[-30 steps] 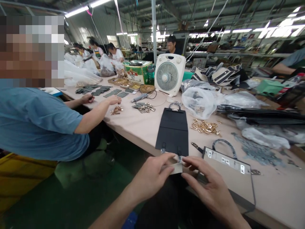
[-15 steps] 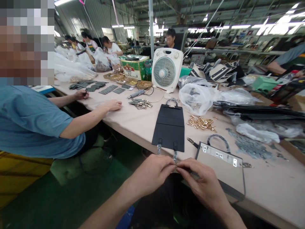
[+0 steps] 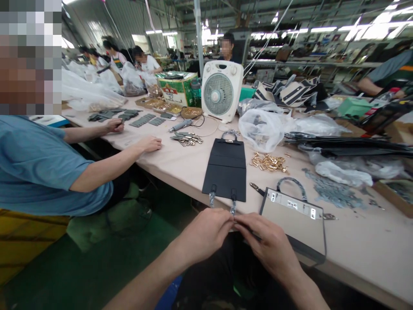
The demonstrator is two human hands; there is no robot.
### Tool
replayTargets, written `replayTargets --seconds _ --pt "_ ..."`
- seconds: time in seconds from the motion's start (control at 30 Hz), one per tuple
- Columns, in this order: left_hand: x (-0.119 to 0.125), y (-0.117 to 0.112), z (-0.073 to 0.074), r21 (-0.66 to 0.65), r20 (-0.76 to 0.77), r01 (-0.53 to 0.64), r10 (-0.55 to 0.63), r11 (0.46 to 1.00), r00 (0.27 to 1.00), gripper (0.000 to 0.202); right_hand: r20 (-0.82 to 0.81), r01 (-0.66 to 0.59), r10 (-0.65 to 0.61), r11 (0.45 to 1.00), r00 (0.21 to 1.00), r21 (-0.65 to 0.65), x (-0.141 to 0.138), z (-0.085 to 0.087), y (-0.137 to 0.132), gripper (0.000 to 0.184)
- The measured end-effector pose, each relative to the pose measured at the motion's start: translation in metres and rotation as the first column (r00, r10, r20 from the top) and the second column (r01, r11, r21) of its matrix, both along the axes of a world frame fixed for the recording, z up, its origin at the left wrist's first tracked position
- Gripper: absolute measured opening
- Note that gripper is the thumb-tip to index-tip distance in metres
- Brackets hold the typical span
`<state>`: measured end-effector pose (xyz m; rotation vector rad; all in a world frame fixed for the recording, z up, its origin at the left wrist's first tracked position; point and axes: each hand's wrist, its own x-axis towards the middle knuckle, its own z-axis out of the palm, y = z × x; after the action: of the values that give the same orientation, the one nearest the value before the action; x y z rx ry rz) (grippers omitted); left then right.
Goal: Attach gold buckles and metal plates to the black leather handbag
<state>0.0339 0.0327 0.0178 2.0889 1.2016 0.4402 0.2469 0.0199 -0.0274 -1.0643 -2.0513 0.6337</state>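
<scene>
My left hand (image 3: 206, 234) and my right hand (image 3: 267, 245) meet fingertip to fingertip at the table's near edge, both pinched on something small that I cannot make out. Just beyond them lies a black leather bag panel (image 3: 226, 170) with two wrapped strap tabs (image 3: 232, 206) hanging over the edge and a ring handle at its far end. To the right of my right hand a grey bag body (image 3: 295, 226) with a looped handle lies flat.
A pile of gold buckles (image 3: 267, 161), clear plastic bags (image 3: 266, 129), a white fan (image 3: 221, 90) and black strips sit on the beige table (image 3: 371, 241). A co-worker in a blue shirt (image 3: 38, 168) sits at my left with both hands on the table. More people work at the back.
The pale strip seen between my fingers a second ago is no longer visible; my fingertips have closed together. The view has drifted, shifting everything left and slightly up.
</scene>
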Motion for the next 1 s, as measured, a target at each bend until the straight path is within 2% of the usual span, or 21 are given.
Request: replayTargets --seconds 0.13,0.27,0.37,0.53,0.8,0.93,1.0 --pt "0.005 0.001 -0.001 -0.009 -0.019 0.006 -0.006 1.000 1.000 0.024 -0.013 0.021 -0.022 0.998 1.000 -0.056 0.003 0.000 -0.001 0.017" --pt "0.012 0.001 -0.003 -0.054 -0.006 -0.006 0.006 0.999 1.000 0.031 -0.034 0.029 -0.035 0.986 0.999 -0.162 0.006 0.008 -0.003 0.010" --pt "0.015 0.004 -0.011 -0.107 0.026 0.011 -0.008 0.994 1.000 0.034 -0.023 0.046 -0.051 0.978 0.998 -0.203 0.009 0.011 -0.004 0.008" --pt "0.019 0.013 -0.027 -0.160 0.073 0.056 -0.045 0.986 0.996 0.035 -0.058 0.059 -0.074 0.971 0.996 -0.232 0.016 0.005 -0.003 0.004" --pt "0.034 0.012 -0.005 -0.162 0.148 0.020 0.004 0.987 0.989 0.022 -0.132 0.028 -0.073 0.949 0.989 -0.313 0.028 0.000 -0.010 0.010" --pt "0.038 0.011 -0.006 -0.205 0.221 -0.014 0.060 0.979 0.973 0.019 -0.148 0.006 -0.054 0.951 0.987 -0.308 0.033 -0.002 -0.009 0.013" --pt "0.040 0.012 -0.011 -0.258 0.257 -0.031 0.100 0.966 0.961 0.018 -0.166 0.007 -0.052 0.965 0.985 -0.262 0.031 -0.004 -0.009 0.013"
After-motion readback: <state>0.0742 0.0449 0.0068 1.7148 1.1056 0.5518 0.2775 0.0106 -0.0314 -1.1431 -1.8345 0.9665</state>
